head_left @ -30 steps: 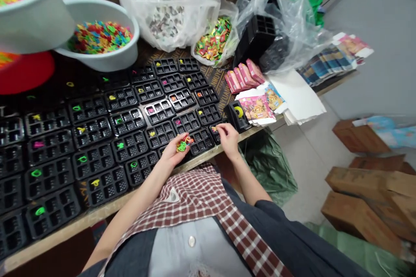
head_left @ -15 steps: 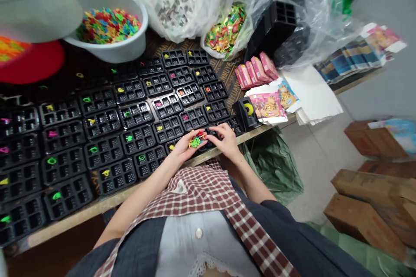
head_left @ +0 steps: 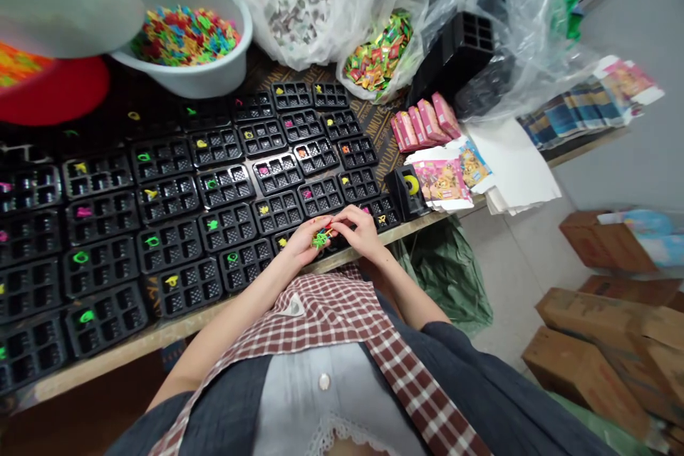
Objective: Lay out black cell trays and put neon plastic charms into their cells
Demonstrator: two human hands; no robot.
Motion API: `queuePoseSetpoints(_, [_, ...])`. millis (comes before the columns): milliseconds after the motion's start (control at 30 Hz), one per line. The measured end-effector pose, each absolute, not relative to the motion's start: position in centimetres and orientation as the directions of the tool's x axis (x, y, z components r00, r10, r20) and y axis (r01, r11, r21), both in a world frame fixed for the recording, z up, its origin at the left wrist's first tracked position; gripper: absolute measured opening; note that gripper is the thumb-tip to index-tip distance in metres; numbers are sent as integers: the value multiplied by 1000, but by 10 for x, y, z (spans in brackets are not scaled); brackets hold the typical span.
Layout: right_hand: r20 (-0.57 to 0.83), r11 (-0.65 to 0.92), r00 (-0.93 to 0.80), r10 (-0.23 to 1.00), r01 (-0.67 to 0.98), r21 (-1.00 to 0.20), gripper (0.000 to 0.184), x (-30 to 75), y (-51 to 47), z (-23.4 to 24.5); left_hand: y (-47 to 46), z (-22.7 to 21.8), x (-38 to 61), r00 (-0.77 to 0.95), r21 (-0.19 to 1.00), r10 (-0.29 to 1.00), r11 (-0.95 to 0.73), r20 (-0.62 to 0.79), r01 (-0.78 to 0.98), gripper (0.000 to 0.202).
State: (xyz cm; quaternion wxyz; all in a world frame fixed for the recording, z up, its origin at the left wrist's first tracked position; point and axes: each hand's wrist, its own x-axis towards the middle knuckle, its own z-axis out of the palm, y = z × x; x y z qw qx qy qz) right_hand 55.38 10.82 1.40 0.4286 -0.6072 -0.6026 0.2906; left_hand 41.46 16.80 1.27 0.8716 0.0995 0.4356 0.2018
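Note:
Cupped near the table's front edge, my left hand (head_left: 303,245) holds a small bunch of colourful plastic pieces (head_left: 321,238), mostly green with some red, blue and yellow. My right hand (head_left: 360,231) meets it from the right, its thumb and fingertips closed at the bunch; whether they grip a single piece is too small to tell. Beneath and around both hands lie black compartment trays (head_left: 278,212), set in rows. Many trays have one small coloured piece in a compartment, such as the yellow piece (head_left: 381,219) just right of my right hand.
A grey tub (head_left: 243,50) of coloured pieces, a white plastic bag (head_left: 304,14) and a bag of bright wrapped packets (head_left: 380,50) stand behind the trays. Pink boxes (head_left: 425,122), a tape dispenser (head_left: 405,192) and flat printed cartons (head_left: 443,178) sit at right. Cardboard boxes (head_left: 588,370) are on the floor.
My right hand has moved slightly left and its fingers have closed in on the bunch in my left hand. A yellow piece in the tray beside it now shows more clearly. The view has shifted slightly.

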Motion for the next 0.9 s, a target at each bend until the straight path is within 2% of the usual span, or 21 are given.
queuePoseSetpoints(100, [158,106,61,986,504,-857,9,549,109,11,168,13,413,495,369,465,885,-734,-283,10])
queuePoseSetpoints(200, [147,94,63,987,516,-851,11,548,110,8,169,13,412,478,370,457,889,-750,-269,10])
queuePoseSetpoints(333, [99,20,138,985,485,-875,17,549,113,7,170,14,412,497,342,422,906,-758,-247,8])
queuePoseSetpoints(500, [-25,-93,197,980,343,-935,17,553,114,5,171,14,412,535,335,402,915,-743,-223,10])
queuePoseSetpoints(567, [3,-103,284,959,359,-928,18,562,118,3,171,14,411,528,327,396,918,-751,-224,9])
queuePoseSetpoints(633, [114,-119,424,899,485,-867,17,581,126,-2,171,16,411,518,328,400,917,-756,-229,8])
queuePoseSetpoints(700, [223,-188,515,828,629,-754,16,604,136,-11,171,17,411,507,329,406,914,-760,-238,11])
queuePoseSetpoints(800, [219,-294,522,825,726,-621,16,632,148,-24,171,19,411,495,322,407,913,-768,-251,13])
queuePoseSetpoints(900, [221,-272,482,848,753,-600,11,632,150,-25,172,20,409,499,340,434,900,-750,-272,9])
